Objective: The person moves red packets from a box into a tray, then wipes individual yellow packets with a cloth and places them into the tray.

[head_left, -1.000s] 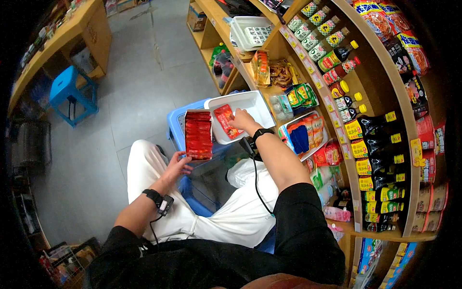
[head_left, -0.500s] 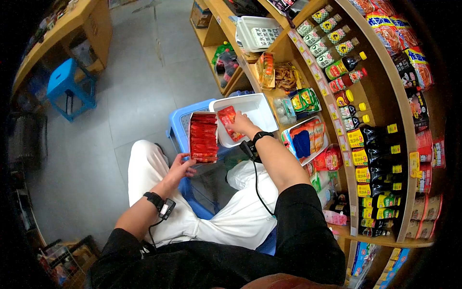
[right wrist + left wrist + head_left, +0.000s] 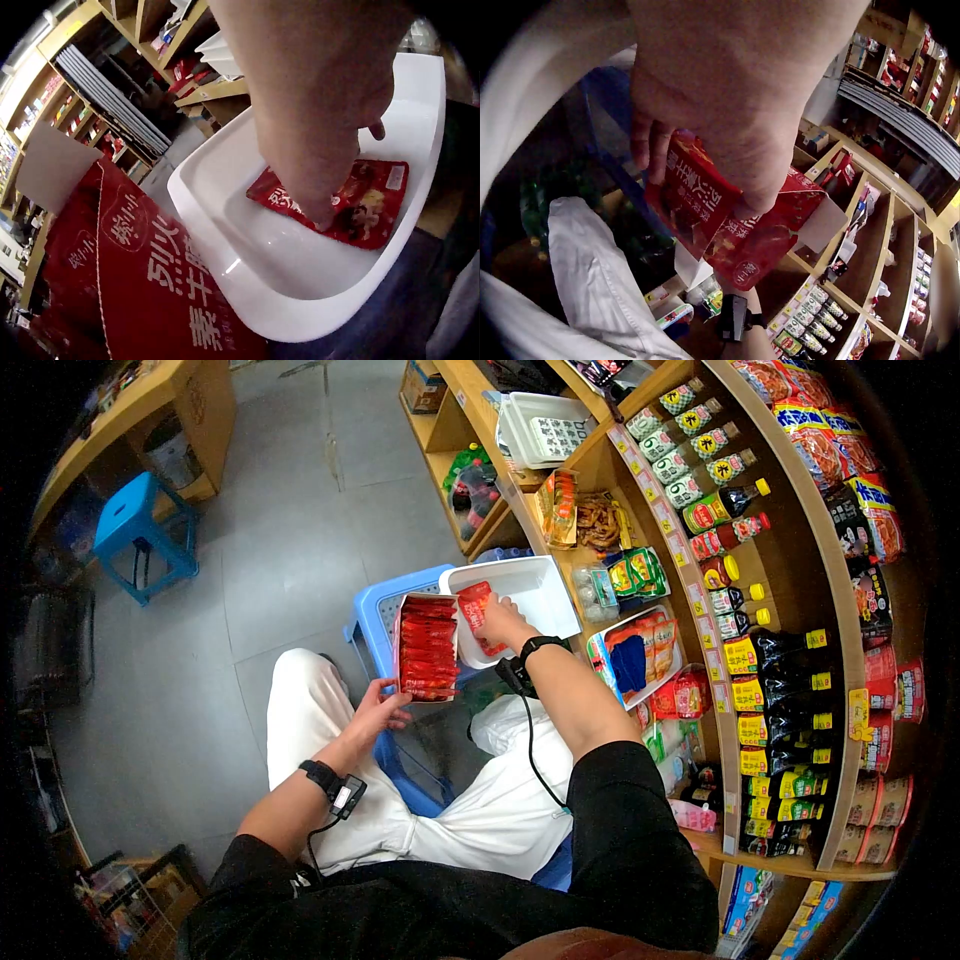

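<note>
- The wooden shelving (image 3: 790, 660) rises just right of the white tray. It is packed with dark sauce bottles, green-capped jars and snack bags, all with their labels facing the aisle.
- A blue stool (image 3: 372, 622) sits directly under the white tray. It seems to serve as a makeshift counter, lifting the work to lap height for the seated person.
- The white tray (image 3: 545, 575) lies flat on that stool with its open side up. Most of its floor is bare, and its rim nearly touches the shelf edge.
- A red carton (image 3: 428, 645) stands against the tray's left wall, its flap open and a row of red packets showing inside. It is tilted toward the person, probably so the packets face up within easy reach.
- The left hand (image 3: 735, 97) is at the carton's near end, left of and below the tray. Its thumb and fingers are curled round the cardboard — a firm grip that props the carton at that angle.
- The right hand (image 3: 322, 97) reaches down into the tray from the near side. Its fingers (image 3: 324, 214) are extended rather than curled, with the tips pressing on a packet. No pinch shows.
- One red packet (image 3: 375, 199) lies on the tray floor, close to the wall nearest the carton. It lies flat with its printed face up — likely held down so that it settles flat.
</note>
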The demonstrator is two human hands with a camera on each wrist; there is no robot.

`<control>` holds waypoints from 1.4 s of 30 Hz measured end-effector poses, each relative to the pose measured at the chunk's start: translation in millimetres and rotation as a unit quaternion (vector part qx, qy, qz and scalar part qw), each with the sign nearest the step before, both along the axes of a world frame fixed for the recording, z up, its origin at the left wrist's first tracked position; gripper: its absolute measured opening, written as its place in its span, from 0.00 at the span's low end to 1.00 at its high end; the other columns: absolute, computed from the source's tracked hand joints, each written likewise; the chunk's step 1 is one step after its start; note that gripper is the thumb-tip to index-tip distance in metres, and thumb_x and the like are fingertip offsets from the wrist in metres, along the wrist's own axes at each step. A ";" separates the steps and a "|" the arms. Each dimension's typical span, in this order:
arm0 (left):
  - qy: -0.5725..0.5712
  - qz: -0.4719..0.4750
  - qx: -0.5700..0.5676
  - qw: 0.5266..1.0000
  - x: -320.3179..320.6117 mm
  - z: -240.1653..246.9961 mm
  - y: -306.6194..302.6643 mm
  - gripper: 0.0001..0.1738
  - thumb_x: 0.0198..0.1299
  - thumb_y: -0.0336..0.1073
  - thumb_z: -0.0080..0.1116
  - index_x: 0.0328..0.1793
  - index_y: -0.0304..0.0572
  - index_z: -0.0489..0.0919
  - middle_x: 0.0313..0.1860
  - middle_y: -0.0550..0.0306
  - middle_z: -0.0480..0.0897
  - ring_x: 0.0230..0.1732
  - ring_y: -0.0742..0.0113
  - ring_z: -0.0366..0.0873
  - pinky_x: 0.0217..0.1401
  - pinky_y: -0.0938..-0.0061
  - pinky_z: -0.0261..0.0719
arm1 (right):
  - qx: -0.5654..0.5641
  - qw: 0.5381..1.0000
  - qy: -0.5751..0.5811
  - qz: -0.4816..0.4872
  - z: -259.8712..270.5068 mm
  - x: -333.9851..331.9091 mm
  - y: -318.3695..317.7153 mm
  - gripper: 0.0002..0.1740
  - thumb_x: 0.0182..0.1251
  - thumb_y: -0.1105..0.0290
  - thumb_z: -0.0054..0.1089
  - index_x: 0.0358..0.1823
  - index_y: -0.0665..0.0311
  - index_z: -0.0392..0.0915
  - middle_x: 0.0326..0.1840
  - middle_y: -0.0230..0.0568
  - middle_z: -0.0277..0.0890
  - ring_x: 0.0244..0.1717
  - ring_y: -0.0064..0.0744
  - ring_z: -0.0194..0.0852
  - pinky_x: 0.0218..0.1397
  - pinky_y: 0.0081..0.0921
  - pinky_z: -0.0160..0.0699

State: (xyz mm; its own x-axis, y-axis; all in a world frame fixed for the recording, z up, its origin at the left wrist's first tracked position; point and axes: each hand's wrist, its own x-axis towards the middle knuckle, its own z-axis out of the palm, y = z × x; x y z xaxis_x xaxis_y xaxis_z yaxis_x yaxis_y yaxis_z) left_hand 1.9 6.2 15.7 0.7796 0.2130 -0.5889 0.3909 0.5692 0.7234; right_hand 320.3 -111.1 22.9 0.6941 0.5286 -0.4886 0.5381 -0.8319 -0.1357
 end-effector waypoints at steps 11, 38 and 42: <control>0.003 -0.014 0.010 1.000 -1.1 5.4 0.9 0.41 0.66 0.49 0.66 0.76 0.40 0.59 0.59 0.49 0.78 0.46 0.65 0.82 0.47 0.71 0.80 | 0.011 0.999 -0.019 0.027 17.7 -1.1 4.3 0.47 0.44 0.61 0.84 0.65 0.63 0.65 0.65 0.59 0.67 0.66 0.60 0.71 0.66 0.50 0.76; -0.024 -0.013 0.026 0.999 -3.9 -4.7 0.2 0.39 0.67 0.54 0.63 0.74 0.44 0.61 0.59 0.51 0.79 0.47 0.63 0.81 0.47 0.69 0.81 | 0.456 0.852 0.176 -0.188 65.2 16.7 -29.8 0.21 0.61 0.60 0.73 0.42 0.74 0.82 0.37 0.45 0.86 0.34 0.29 0.85 0.39 0.29 0.83; -0.030 -0.013 0.023 0.999 -3.9 -11.1 1.4 0.38 0.66 0.55 0.64 0.73 0.45 0.61 0.58 0.52 0.79 0.47 0.63 0.81 0.47 0.69 0.81 | 0.456 0.860 0.153 -0.172 83.3 6.5 -33.1 0.23 0.64 0.54 0.74 0.39 0.70 0.82 0.34 0.40 0.85 0.31 0.25 0.82 0.36 0.27 0.80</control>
